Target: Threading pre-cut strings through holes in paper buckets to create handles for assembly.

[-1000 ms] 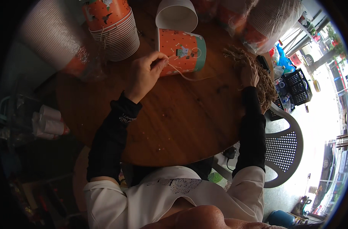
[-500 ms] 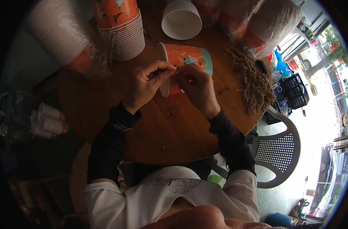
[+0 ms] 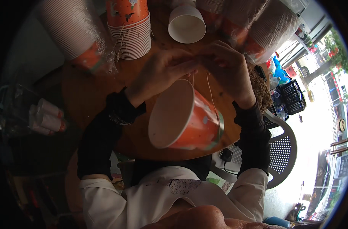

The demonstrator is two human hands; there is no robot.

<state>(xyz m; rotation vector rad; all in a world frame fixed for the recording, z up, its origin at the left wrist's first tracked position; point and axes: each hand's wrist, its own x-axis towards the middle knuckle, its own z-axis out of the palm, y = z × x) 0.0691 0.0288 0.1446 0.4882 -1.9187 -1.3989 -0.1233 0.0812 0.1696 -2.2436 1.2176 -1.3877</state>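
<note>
An orange paper bucket (image 3: 198,126) with a white rim and a green base band hangs tilted, its pale open mouth facing left. A thin cord (image 3: 211,91) runs up from it in two strands to my hands. My left hand (image 3: 168,72), above the rim, has its fingers pinched together on the cord. My right hand (image 3: 231,72) is closed beside it, fingers bent over the cord's upper end. The fingertips of both hands meet, and whatever knot or loop lies between them is hidden.
On the round wooden table (image 3: 90,114) stand a stack of corded orange buckets (image 3: 130,38) and a white bucket (image 3: 187,24). Plastic-wrapped bucket stacks (image 3: 273,30) crowd the back. A bundle of brown cords (image 3: 263,89) lies behind my right wrist; a grey chair (image 3: 284,152) stands at right.
Both hands have risen away from me and spread somewhat. The bucket, which lay on its side on the table beyond my hands, now hangs nearer to me on the cord.
</note>
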